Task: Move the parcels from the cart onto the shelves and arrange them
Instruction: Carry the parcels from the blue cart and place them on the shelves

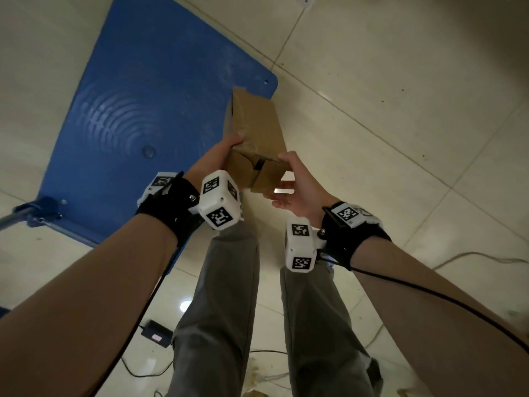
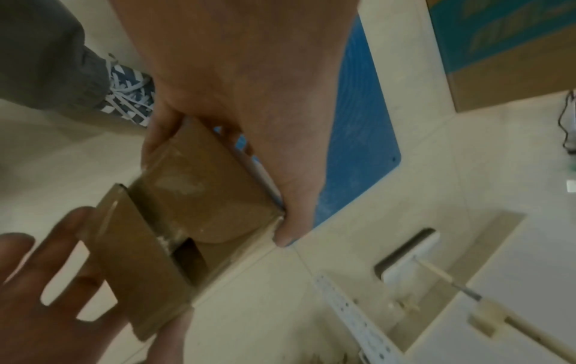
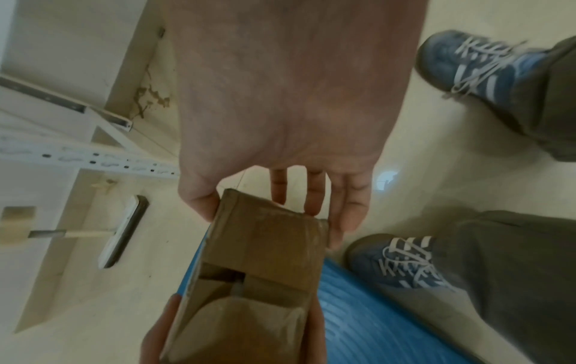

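Gripping parcel [image 1: 254, 133] beyond cart [image 1: 148, 81] edge, left hand [image 1: 220, 151]

The parcel [image 1: 254, 144] sits between my hands, over the cart [image 1: 148, 110] deck's near corner: my left hand [image 1: 221, 151] on its left side, my right hand [image 1: 297, 187] at its right end; shelf frame [image 3: 93, 157] stands to my right

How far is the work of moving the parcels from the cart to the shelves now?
Done, it seems: the flat blue plastic cart deck shows no other parcel in these views. In hand: the left hand grips a small brown cardboard parcel with loose end flaps, and the right hand touches its end with straight fingers. Left: placing this parcel on the white metal shelf frame; the shelf boards are out of view.
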The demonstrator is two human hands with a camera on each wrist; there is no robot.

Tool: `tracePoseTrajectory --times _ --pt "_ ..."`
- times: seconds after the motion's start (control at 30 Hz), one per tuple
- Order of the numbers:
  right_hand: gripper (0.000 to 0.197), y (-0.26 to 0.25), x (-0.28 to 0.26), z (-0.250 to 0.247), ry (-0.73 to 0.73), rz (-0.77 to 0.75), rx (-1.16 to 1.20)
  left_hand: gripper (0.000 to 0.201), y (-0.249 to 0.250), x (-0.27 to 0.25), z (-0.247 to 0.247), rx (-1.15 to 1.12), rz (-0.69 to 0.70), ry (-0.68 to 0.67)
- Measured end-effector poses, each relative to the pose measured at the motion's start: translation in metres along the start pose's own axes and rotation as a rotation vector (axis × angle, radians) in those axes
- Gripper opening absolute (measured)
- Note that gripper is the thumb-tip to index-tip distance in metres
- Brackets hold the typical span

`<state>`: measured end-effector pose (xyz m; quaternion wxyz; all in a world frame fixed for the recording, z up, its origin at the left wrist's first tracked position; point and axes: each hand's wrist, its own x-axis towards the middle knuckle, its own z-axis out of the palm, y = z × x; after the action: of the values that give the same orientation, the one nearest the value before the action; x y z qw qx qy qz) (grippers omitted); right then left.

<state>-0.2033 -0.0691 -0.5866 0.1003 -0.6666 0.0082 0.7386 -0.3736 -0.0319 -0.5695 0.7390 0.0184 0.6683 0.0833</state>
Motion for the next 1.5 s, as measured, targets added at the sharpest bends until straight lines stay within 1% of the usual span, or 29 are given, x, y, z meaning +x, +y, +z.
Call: tracePoseTrajectory --times 0.03,0.13,0.17,0.23,0.27,0.33,0.37,0.4,0.43,0.5,0.53,0.6,0.67,0.73,0.8,0.83,0.9,0.93,1.0,1.03,1.07,1.13,1.23,1.3,1.37,1.5 --pt "0.053 0.004 -0.004 -0.010 0.004 0.013 -0.014 0.034 -0.001 0.000 0.005 0.037 -0.011 0.000" --pt "0.039 0.009 -0.020 -0.036 0.030 0.016 -0.046 0.071 -0.008 0.000 0.023 0.185 -0.028 0.017" --pt "0.038 0.011 -0.025 -0.044 0.048 0.006 -0.032 0.071 -0.012 0.001 0.031 0.230 -0.013 0.047" --pt "0.040 0.011 -0.034 -0.062 0.074 -0.022 0.048 0.061 -0.018 -0.006 0.048 0.304 0.020 0.072" --pt "0.035 0.010 -0.039 -0.069 0.081 -0.038 0.084 0.067 -0.022 -0.011 0.057 0.330 0.033 0.074" --pt "0.026 0.009 -0.046 -0.081 0.094 -0.057 0.086 0.100 -0.035 -0.008 0.073 0.376 0.041 0.092" --pt "0.030 0.008 -0.048 -0.085 0.097 -0.057 0.061 0.112 -0.042 -0.004 0.078 0.403 0.041 0.099" --pt "0.043 0.008 -0.049 -0.088 0.097 -0.053 0.032 0.117 -0.049 0.000 0.083 0.427 0.047 0.099" --pt "0.061 0.008 -0.049 -0.092 0.087 -0.046 0.002 0.119 -0.053 -0.001 0.090 0.453 0.055 0.101" --pt "0.091 0.012 -0.048 -0.102 0.056 -0.021 -0.050 0.118 -0.058 -0.016 0.113 0.521 0.092 0.096" --pt "0.100 0.014 -0.047 -0.106 0.044 -0.012 -0.071 0.115 -0.062 -0.019 0.122 0.561 0.112 0.098" --pt "0.107 0.019 -0.046 -0.113 0.037 -0.002 -0.074 0.112 -0.071 -0.019 0.137 0.635 0.167 0.136" --pt "0.110 0.026 -0.043 -0.123 0.046 0.012 -0.040 0.117 -0.079 -0.016 0.150 0.694 0.244 0.148" --pt "0.106 0.033 -0.042 -0.133 0.064 0.019 0.003 0.122 -0.084 -0.014 0.158 0.759 0.272 0.116" --pt "0.099 0.040 -0.044 -0.145 0.063 0.039 0.082 0.118 -0.087 -0.013 0.162 0.767 0.273 0.056" --pt "0.094 0.043 -0.046 -0.151 0.068 0.050 0.106 0.108 -0.087 -0.015 0.165 0.752 0.284 0.027" --pt "0.082 0.048 -0.054 -0.162 0.079 0.052 0.149 0.080 -0.086 -0.018 0.168 0.701 0.287 -0.009" --pt "0.074 0.050 -0.059 -0.167 0.082 0.052 0.193 0.069 -0.085 -0.019 0.169 0.654 0.273 -0.025" --pt "0.047 0.052 -0.076 -0.177 0.057 0.049 0.272 0.057 -0.080 -0.024 0.172 0.576 0.227 -0.031" --pt "0.037 0.052 -0.083 -0.179 0.053 0.055 0.299 0.053 -0.076 -0.028 0.173 0.550 0.212 -0.025" --pt "0.034 0.049 -0.095 -0.180 0.055 0.053 0.337 0.049 -0.071 -0.035 0.176 0.528 0.201 -0.026" --pt "0.036 0.041 -0.121 -0.179 0.039 0.053 0.430 0.043 -0.060 -0.053 0.185 0.495 0.199 -0.039" --pt "0.050 0.023 -0.171 -0.175 0.005 0.020 0.526 0.039 -0.039 -0.099 0.204 0.487 0.238 -0.045" --pt "0.049 0.008 -0.207 -0.174 -0.017 0.023 0.583 0.039 -0.023 -0.133 0.218 0.505 0.275 -0.055" --pt "0.052 -0.006 -0.245 -0.174 -0.052 0.018 0.637 0.040 -0.004 -0.173 0.232 0.536 0.338 -0.071" --pt "0.062 -0.033 -0.326 -0.173 -0.083 -0.049 0.693 0.042 0.030 -0.261 0.254 0.589 0.471 -0.110"
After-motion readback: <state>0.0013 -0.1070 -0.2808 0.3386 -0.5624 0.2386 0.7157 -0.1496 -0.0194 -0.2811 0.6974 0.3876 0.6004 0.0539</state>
